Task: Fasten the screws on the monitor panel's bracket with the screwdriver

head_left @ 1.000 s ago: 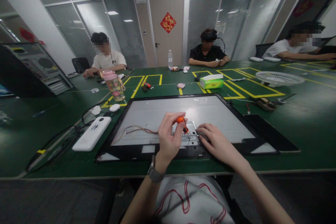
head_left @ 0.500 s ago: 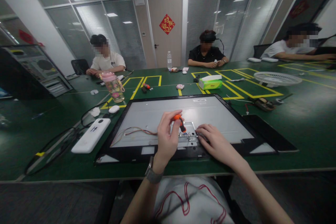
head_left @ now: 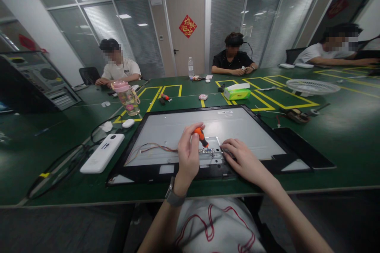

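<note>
Head view, just below frame centre: left hand closed round orange screwdriver, tip at metal bracket on panel; right hand at bracket's right edge, grip unclear; apparently screw work; next move calls for aligned tip.

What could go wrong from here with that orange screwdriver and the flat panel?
The orange screwdriver, held tilted in the left hand, might slip off the metal bracket and scratch the panel.

The right hand has its fingers at the bracket's edge, so a slip could jab them.

The thin wires run loose towards the left hand, which might snag them.
</note>
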`<state>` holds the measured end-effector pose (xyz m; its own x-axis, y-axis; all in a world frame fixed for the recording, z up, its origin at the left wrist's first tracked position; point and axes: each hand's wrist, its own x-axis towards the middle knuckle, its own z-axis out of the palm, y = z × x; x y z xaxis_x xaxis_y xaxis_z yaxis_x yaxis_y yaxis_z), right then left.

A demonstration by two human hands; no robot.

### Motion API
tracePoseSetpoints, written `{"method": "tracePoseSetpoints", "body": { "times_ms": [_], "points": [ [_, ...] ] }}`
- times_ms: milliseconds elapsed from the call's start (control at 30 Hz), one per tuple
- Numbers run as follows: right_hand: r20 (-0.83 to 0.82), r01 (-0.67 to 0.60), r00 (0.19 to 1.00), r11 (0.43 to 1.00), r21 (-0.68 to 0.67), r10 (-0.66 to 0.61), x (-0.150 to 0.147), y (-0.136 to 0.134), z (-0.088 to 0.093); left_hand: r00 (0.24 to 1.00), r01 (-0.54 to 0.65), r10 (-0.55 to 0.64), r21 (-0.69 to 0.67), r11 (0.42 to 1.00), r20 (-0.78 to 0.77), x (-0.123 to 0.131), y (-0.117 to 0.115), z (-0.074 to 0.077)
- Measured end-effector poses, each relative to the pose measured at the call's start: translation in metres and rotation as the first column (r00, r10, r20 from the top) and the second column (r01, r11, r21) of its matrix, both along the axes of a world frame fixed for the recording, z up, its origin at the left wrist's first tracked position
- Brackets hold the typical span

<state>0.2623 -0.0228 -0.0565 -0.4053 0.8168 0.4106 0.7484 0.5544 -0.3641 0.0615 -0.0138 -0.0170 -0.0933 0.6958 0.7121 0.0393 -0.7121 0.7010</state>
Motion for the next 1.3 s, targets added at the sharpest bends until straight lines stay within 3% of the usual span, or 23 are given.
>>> {"method": "tracePoseSetpoints", "body": {
  "times_ms": [133,200,333,500,700,867,967,1100,1300],
  "points": [
    [-0.002,0.008,1.0,1.0,0.002,-0.008,-0.0004,-0.0002,0.0002,0.981,-0.175,0.183,0.096,0.98,-0.071,-0.0004,0.001,-0.0025],
    [-0.003,0.009,1.0,1.0,0.0,-0.009,-0.0006,-0.0003,0.0002,0.984,-0.16,0.165,0.081,0.984,-0.063,0.0006,0.0002,-0.0038],
    [-0.005,0.003,1.0,1.0,-0.001,-0.003,-0.0008,-0.0003,0.0001,0.999,0.006,-0.005,0.027,1.0,-0.039,0.0019,-0.0015,-0.0052],
    [-0.005,0.004,1.0,1.0,0.003,-0.004,-0.001,-0.0008,0.0003,0.988,-0.125,0.135,0.124,0.984,-0.078,0.0007,0.0009,-0.0053],
    [0.007,-0.003,1.0,1.0,-0.01,0.003,-0.0014,-0.0016,0.0014,0.999,0.032,-0.031,0.016,0.999,-0.026,0.0003,-0.0014,-0.0055],
    [0.014,0.005,1.0,1.0,-0.013,-0.005,-0.0017,-0.0013,0.0014,0.986,-0.149,0.156,0.117,0.982,-0.057,-0.001,0.0004,-0.004],
    [0.018,0.003,1.0,1.0,-0.016,-0.003,-0.0015,-0.0011,0.0011,0.99,-0.131,0.134,0.084,0.988,-0.034,-0.0006,0.0002,-0.0032],
    [0.013,0.002,1.0,1.0,-0.01,-0.002,-0.0013,-0.0012,0.0012,1.0,-0.016,0.017,0.019,1.0,-0.015,-0.0008,-0.002,-0.0033],
    [0.01,0.006,1.0,1.0,-0.012,-0.006,-0.0012,-0.001,0.0011,0.983,-0.178,0.182,0.119,0.977,-0.018,-0.0016,-0.0008,-0.003]
  ]
}}
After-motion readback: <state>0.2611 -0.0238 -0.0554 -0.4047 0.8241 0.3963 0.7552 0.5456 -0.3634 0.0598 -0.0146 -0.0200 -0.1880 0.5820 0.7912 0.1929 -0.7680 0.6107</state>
